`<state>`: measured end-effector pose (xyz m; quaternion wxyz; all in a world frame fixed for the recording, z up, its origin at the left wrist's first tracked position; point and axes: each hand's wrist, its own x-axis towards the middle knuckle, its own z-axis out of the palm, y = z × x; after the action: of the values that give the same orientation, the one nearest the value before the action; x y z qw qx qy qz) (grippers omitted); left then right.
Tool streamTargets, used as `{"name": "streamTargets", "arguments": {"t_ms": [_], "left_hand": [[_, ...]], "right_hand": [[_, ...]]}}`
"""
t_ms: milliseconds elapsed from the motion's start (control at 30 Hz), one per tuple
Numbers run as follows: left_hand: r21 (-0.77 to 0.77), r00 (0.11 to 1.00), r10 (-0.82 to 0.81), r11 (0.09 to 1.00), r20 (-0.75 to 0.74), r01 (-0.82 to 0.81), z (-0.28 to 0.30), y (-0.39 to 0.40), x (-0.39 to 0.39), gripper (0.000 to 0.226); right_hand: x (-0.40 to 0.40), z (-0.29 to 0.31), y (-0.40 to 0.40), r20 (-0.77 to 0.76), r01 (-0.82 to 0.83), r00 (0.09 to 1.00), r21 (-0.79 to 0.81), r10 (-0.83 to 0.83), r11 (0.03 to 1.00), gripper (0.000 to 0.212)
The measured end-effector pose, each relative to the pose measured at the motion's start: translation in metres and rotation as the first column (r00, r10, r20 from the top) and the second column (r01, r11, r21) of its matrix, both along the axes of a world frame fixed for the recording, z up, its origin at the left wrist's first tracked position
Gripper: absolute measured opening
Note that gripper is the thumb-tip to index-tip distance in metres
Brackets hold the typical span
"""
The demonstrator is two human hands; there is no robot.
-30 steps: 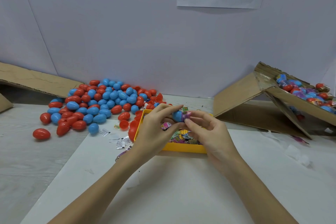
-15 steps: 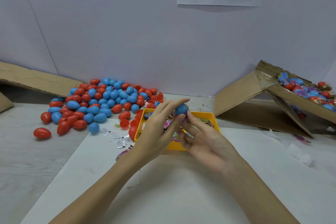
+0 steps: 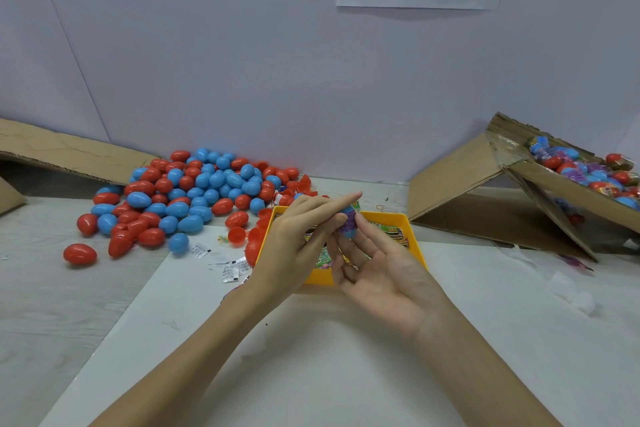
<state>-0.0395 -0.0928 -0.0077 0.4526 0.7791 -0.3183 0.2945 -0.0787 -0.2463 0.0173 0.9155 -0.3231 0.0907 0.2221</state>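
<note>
Showing blue egg (image 3: 350,235) w/ purple label (image 3: 347,225) round middle.

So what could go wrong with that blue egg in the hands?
The blue egg is only pinched at the fingertips of the left hand, with the right hand open beside it, so it might slip into the yellow tray below. Its purple label could go on crooked or wrinkled. If the egg bounces out, it might roll into the egg pile and get lost among the plain ones.

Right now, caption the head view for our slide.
Left hand pinches a purple-labelled blue egg, right hand touching it, over a yellow tray beside an egg pile.
</note>
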Motion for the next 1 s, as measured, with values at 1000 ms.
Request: {"name": "streamTargets", "arguments": {"t_ms": [1000], "left_hand": [[0.238, 0.991, 0.076, 0.966, 0.110, -0.100, 0.006, -0.012, -0.014, 0.033]], "right_hand": [[0.003, -0.027, 0.006, 0.654, 0.605, 0.744, -0.572, -0.138, 0.554, 0.025]]}}
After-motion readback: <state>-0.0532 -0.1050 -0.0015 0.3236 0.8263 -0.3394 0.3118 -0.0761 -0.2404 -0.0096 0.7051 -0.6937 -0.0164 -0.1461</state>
